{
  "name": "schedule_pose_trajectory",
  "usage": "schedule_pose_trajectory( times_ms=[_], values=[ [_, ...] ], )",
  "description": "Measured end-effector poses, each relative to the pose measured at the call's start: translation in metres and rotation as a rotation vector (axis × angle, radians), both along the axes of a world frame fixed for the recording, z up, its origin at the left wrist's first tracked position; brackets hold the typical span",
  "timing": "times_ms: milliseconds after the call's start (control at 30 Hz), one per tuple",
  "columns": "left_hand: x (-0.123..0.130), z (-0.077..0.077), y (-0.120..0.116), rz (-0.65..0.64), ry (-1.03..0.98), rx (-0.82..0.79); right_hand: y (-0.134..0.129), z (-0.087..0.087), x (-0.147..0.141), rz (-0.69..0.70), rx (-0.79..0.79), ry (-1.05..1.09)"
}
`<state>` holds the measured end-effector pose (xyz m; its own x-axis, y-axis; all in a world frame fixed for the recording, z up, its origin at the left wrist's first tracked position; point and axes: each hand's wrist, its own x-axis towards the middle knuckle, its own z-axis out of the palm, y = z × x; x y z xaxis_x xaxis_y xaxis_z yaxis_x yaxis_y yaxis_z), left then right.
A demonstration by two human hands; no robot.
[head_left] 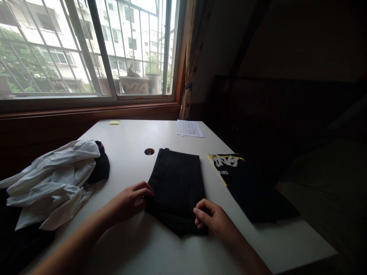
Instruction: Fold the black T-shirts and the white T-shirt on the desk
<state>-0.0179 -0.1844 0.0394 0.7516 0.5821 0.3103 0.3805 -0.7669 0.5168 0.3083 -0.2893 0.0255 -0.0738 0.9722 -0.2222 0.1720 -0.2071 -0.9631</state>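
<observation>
A folded black garment (177, 175) lies flat in the middle of the white table, its near end slightly bunched in layers. My left hand (134, 196) is at its left edge, fingers curled and closed on the cloth. At the lower right edge my right hand (210, 217) is closed in a pinch on the fabric. Whether the garment is trousers or something else, I cannot tell. To the right lies a folded dark garment (252, 187) with white lettering and yellow trim, apart from both hands.
A heap of white cloth (54, 175) with dark clothing lies at the left. Papers (190, 128) and a yellow note pad (114, 122) rest along the far side of the white table (132, 137). A round cable hole (149, 151) is beyond the garment. A barred window stands behind.
</observation>
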Motion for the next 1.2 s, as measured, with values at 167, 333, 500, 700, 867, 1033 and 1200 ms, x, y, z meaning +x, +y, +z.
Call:
schedule_pose_trajectory(
  times_ms=[167, 333, 500, 700, 867, 1033, 1200],
  values=[
    [0.003, 0.001, 0.001, -0.007, -0.186, -0.032, -0.004, 0.007, -0.002, -0.050, 0.085, 0.010],
    [0.006, 0.005, -0.002, -0.061, -0.256, -0.256, -0.009, 0.012, -0.004, -0.065, 0.080, 0.141],
    [0.005, 0.010, -0.007, -0.144, -0.124, -0.459, -0.017, 0.020, -0.003, 0.088, 0.038, -0.227],
    [0.008, -0.002, -0.008, -0.039, 0.001, -0.239, -0.014, 0.027, -0.008, 0.138, 0.208, -0.502],
    [0.010, -0.009, -0.004, 0.031, -0.030, -0.104, -0.006, 0.027, -0.011, 0.040, 0.325, -0.532],
    [0.011, -0.004, -0.003, 0.004, -0.157, -0.194, -0.006, 0.026, -0.008, -0.036, 0.167, -0.179],
    [0.011, 0.006, -0.008, -0.031, -0.322, -0.562, -0.013, 0.033, -0.002, -0.164, 0.052, 0.250]
  ],
)
